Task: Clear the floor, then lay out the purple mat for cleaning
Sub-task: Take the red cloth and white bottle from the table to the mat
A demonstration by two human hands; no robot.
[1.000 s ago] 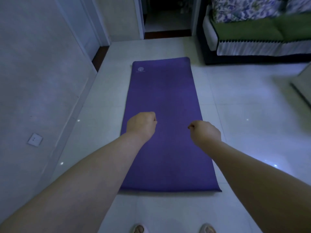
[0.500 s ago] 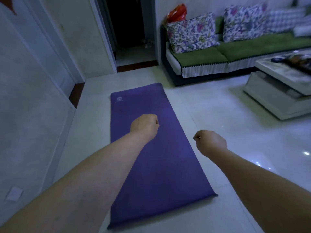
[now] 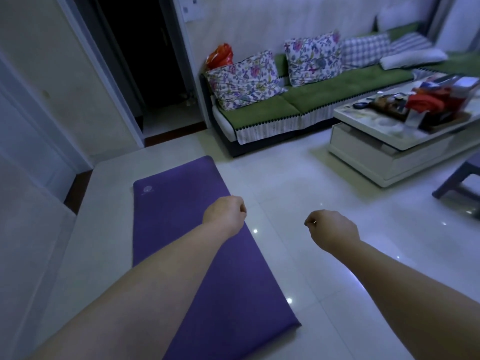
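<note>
The purple mat [image 3: 179, 216] lies unrolled and flat on the white tiled floor [image 3: 324, 255], running from the lower middle toward the doorway at the back left. A small round logo marks its far corner. My left hand [image 3: 225, 213] hovers as a closed fist above the mat's right edge and holds nothing. My right hand [image 3: 331, 229] is also a closed fist, out over bare tiles to the right of the mat. Both forearms reach in from the bottom of the view.
A green sofa [image 3: 298, 100] with floral cushions stands along the back wall. A white coffee table [image 3: 389, 149] loaded with items sits at right, a stool [image 3: 459, 178] beside it. A dark doorway [image 3: 145, 61] opens at back left; a wall runs along the left.
My view has swung up and to the right, bringing in the sofa and coffee table. The mat now sits left of centre. Both fists stay closed, the right one now over tiles.
</note>
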